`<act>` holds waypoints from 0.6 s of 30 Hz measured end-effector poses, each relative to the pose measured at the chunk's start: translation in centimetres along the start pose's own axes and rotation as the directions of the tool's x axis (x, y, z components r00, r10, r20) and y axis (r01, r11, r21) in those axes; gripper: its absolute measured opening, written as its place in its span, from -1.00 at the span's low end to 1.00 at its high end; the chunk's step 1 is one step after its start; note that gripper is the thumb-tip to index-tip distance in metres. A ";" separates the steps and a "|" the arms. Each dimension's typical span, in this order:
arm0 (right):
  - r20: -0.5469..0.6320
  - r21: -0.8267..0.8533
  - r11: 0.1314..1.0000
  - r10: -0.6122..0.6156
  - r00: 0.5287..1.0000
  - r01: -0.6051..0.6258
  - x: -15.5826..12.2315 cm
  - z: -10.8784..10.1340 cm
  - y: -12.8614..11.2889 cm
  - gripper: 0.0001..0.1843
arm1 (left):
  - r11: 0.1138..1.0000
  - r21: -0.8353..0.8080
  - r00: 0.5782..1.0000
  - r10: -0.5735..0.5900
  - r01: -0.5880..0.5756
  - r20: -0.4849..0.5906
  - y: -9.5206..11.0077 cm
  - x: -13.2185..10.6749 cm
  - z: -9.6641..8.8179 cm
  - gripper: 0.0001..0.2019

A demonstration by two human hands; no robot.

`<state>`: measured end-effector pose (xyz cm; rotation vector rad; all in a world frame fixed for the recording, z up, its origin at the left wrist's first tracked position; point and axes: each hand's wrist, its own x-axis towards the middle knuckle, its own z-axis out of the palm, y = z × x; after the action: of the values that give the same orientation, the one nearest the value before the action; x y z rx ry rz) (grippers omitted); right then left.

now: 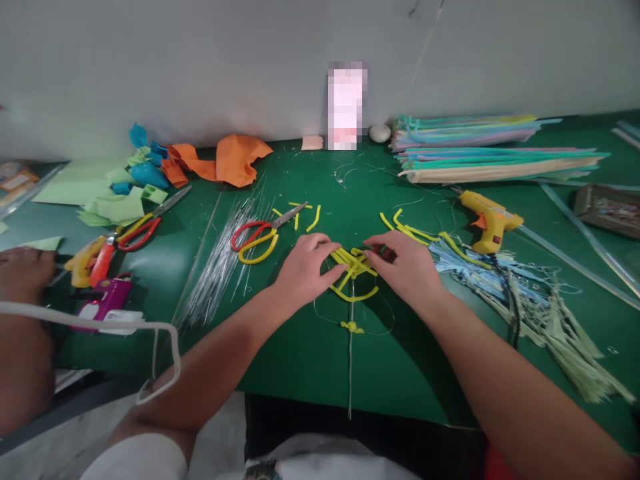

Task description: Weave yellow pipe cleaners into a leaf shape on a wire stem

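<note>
Clad in a white sleeve (137,459) nearest the camera, reaching over the green table (295,373). Touching yellow strips (354,265) with half-curled left hand (307,267), impossible to tell whether gripping; narrowly pinching their other end with right hand (405,263). Crossed at slants mid-table, between both, beyond a pale wire (351,373) pointing lengthwise toward the near edge.

Found no legible text, brand, number or sign. Logged as unreadable: upright screen (345,100) at far edge of green table (295,373), pixelated; pale patch (121,315) on purple device (114,291), toward left front edge, too blurred; orange-and-white packet (17,180), leftmost by far edge, likewise.
</note>
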<state>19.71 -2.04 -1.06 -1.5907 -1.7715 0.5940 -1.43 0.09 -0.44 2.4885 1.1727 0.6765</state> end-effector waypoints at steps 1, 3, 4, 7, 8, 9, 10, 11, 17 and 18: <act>0.010 0.001 1.000 0.006 1.000 -0.006 -0.1 0.0 -0.2 -0.77 | 1.000 -0.017 1.000 0.021 -0.021 0.004 0.0 0.0 0.0 -0.67; 0.057 0.008 1.000 0.022 0.998 -0.022 -0.3 0.0 -0.5 -0.76 | 0.998 -0.035 0.998 0.058 -0.057 0.010 0.1 0.1 0.2 -0.70; 0.091 0.009 0.999 0.030 0.995 -0.030 -0.4 0.0 -0.6 -0.75 | 0.998 -0.027 0.998 0.065 -0.065 0.015 0.1 0.1 0.3 -0.71; 0.189 -0.025 0.999 0.043 0.981 -0.039 -0.4 0.1 -0.8 -0.73 | 0.998 0.041 0.998 0.046 -0.048 0.041 0.0 0.1 0.5 -0.71; 0.203 -0.040 0.999 0.042 0.978 -0.034 -0.3 0.1 -0.8 -0.73 | 0.997 0.064 0.998 0.034 -0.037 0.052 -0.1 0.0 0.5 -0.70; 0.205 -0.052 0.998 0.038 0.978 -0.027 -0.3 0.1 -0.8 -0.75 | 0.996 0.082 0.998 0.025 -0.030 0.062 -0.1 0.0 0.6 -0.69; 0.198 -0.059 0.998 0.032 0.980 -0.021 -0.2 0.1 -0.8 -0.77 | 0.995 0.095 0.997 0.022 -0.028 0.072 -0.2 0.0 0.6 -0.68; 0.187 -0.059 0.998 0.028 0.982 -0.017 -0.2 0.2 -0.8 -0.79 | 0.994 0.105 0.997 0.024 -0.032 0.078 -0.3 0.0 0.6 -0.67; 0.165 -0.036 0.999 0.024 0.986 -0.018 -0.2 0.4 -0.5 -0.83 | 0.989 0.126 0.995 0.062 -0.072 0.079 -0.1 0.1 0.6 -0.71; 0.157 -0.041 0.999 0.030 0.987 -0.023 -0.2 0.5 -0.5 -0.82 | 0.989 0.127 0.995 0.061 -0.071 0.077 0.0 0.0 0.6 -0.71</act>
<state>19.04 -2.30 -1.04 -1.6349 -1.8900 0.7193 -1.11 0.07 -0.95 2.6462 1.1465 0.5361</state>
